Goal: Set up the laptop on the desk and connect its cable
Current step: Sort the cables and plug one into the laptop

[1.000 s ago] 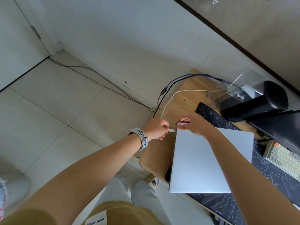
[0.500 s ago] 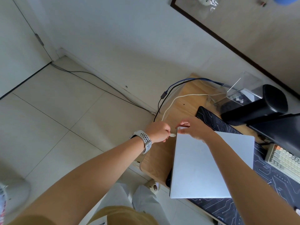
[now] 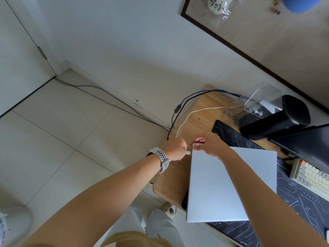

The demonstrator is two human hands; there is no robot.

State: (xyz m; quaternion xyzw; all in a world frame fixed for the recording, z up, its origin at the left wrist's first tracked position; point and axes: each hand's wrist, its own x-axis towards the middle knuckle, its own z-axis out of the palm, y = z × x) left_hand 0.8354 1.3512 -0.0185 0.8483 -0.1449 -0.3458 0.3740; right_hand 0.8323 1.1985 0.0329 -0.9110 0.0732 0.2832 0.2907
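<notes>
A closed silver laptop point(image 3: 213, 184) lies on a dark desk mat point(image 3: 288, 211) at the left end of the wooden desk point(image 3: 167, 180). My left hand point(image 3: 175, 148), with a watch on its wrist, pinches the plug of a white cable point(image 3: 195, 112) right at the laptop's left edge near the far corner. The cable runs back across the desk toward a clear box. My right hand point(image 3: 210, 146) rests on the laptop's far left corner, fingers pressing the lid.
A black cylinder speaker point(image 3: 277, 118), a clear plastic box point(image 3: 261, 100), a dark monitor point(image 3: 306, 145) and a keyboard point(image 3: 311, 179) stand to the right. Black and blue cables point(image 3: 179, 107) hang off the desk's left end. A tiled floor and a wall lie to the left.
The plug in my left hand has closed the small gap to the laptop's edge. The camera has tilted up a little.
</notes>
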